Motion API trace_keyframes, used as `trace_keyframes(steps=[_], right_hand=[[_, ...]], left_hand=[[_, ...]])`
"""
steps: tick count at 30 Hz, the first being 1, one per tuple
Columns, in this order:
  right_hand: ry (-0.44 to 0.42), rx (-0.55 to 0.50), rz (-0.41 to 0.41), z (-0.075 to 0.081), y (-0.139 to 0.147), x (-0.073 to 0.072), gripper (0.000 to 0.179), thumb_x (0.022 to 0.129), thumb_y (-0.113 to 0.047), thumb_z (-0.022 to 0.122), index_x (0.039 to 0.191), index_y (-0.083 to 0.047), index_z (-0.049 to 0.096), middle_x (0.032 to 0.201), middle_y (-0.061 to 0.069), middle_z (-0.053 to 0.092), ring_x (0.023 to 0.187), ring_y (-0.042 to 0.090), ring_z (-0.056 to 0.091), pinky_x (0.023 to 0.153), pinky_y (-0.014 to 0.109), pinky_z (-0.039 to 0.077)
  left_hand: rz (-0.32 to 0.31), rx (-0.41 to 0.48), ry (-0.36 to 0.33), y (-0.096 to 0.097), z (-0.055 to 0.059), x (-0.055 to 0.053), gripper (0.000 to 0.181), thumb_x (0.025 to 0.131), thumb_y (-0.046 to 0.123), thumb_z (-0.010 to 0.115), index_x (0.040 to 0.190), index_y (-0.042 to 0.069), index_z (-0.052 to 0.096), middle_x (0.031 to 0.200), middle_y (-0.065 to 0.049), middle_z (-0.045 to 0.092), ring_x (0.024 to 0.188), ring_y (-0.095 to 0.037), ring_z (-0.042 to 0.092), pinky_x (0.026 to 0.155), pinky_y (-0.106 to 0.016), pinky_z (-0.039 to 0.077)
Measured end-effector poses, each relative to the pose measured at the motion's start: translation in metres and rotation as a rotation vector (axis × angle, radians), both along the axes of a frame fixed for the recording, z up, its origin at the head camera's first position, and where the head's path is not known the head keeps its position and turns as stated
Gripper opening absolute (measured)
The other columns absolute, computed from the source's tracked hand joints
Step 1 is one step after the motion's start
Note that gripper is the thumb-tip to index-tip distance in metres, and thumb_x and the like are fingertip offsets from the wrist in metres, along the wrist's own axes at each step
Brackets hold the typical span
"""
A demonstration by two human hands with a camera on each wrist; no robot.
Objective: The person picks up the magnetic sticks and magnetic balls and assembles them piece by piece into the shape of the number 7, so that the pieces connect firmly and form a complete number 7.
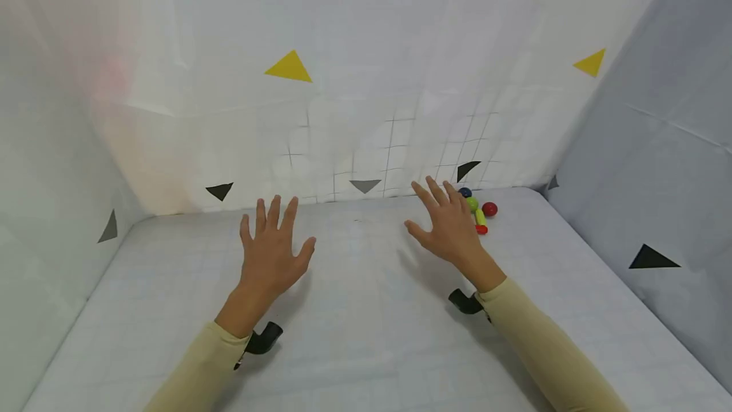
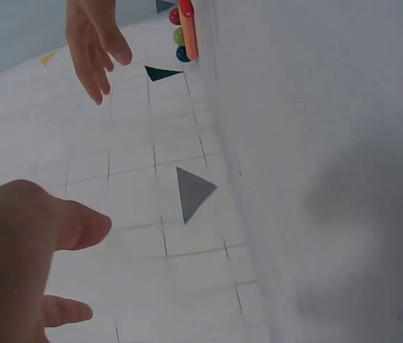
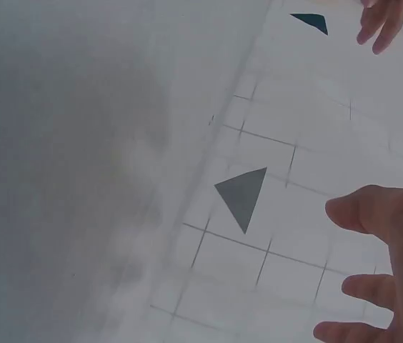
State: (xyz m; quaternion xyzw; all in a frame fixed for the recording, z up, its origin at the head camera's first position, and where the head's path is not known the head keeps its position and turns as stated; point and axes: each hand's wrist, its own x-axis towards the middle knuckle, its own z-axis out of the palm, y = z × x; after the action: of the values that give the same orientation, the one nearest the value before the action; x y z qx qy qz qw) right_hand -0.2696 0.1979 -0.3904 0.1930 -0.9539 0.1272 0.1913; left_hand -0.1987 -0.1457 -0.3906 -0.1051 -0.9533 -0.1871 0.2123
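Long beige sleeves [image 1: 197, 367], each with a bent black fitting [image 1: 265, 339], seemingly plastic, at its end.

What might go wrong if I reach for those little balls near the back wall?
Being round, the red ball might roll if nudged. The blue ball and green ball sit close together, so reaching for one may knock the other. Your right hand partly covers the small red piece in the head view, perhaps inviting a fumble.
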Motion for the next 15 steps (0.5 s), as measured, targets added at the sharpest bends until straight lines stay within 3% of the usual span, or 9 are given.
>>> trace_keyframes(steps=[3, 7, 10, 15], right_hand=[[0.0, -0.091, 0.056, 0.0, 0.005, -0.003, 0.07, 0.095, -0.032, 0.074, 0.156, -0.011, 0.047, 0.16, 0.019, 0.04, 0.145, 0.049, 0.032, 0.112, 0.07, 0.026], [-0.005, -0.201, 0.125, 0.0, 0.014, -0.011, 0.059, 0.096, -0.018, 0.076, 0.148, -0.003, 0.055, 0.155, 0.019, 0.048, 0.141, 0.046, 0.04, 0.112, 0.065, 0.032], [-0.016, -0.242, 0.133, 0.001, 0.021, -0.018, 0.054, 0.096, -0.013, 0.074, 0.146, -0.002, 0.057, 0.153, 0.019, 0.05, 0.14, 0.043, 0.043, 0.111, 0.063, 0.035], [-0.034, -0.28, 0.113, 0.002, 0.034, -0.026, 0.051, 0.098, -0.012, 0.072, 0.146, -0.003, 0.058, 0.151, 0.018, 0.053, 0.139, 0.042, 0.045, 0.109, 0.063, 0.036]], left_hand=[[-0.094, 0.137, -0.022, 0.01, 0.002, 0.0, 0.072, 0.097, 0.03, 0.069, 0.156, 0.0, 0.041, 0.156, -0.028, 0.04, 0.146, -0.049, 0.03, 0.113, -0.069, 0.02], [-0.196, 0.298, -0.108, 0.03, 0.009, -0.001, 0.069, 0.099, 0.029, 0.068, 0.157, 0.003, 0.042, 0.156, -0.021, 0.043, 0.143, -0.041, 0.04, 0.11, -0.063, 0.035], [-0.228, 0.34, -0.182, 0.046, 0.014, -0.002, 0.069, 0.101, 0.032, 0.066, 0.16, 0.01, 0.039, 0.16, -0.016, 0.039, 0.145, -0.037, 0.038, 0.111, -0.06, 0.035], [-0.29, 0.362, -0.206, 0.07, 0.015, -0.01, 0.066, 0.102, 0.028, 0.064, 0.161, 0.012, 0.038, 0.16, -0.014, 0.04, 0.145, -0.037, 0.039, 0.112, -0.058, 0.035]])
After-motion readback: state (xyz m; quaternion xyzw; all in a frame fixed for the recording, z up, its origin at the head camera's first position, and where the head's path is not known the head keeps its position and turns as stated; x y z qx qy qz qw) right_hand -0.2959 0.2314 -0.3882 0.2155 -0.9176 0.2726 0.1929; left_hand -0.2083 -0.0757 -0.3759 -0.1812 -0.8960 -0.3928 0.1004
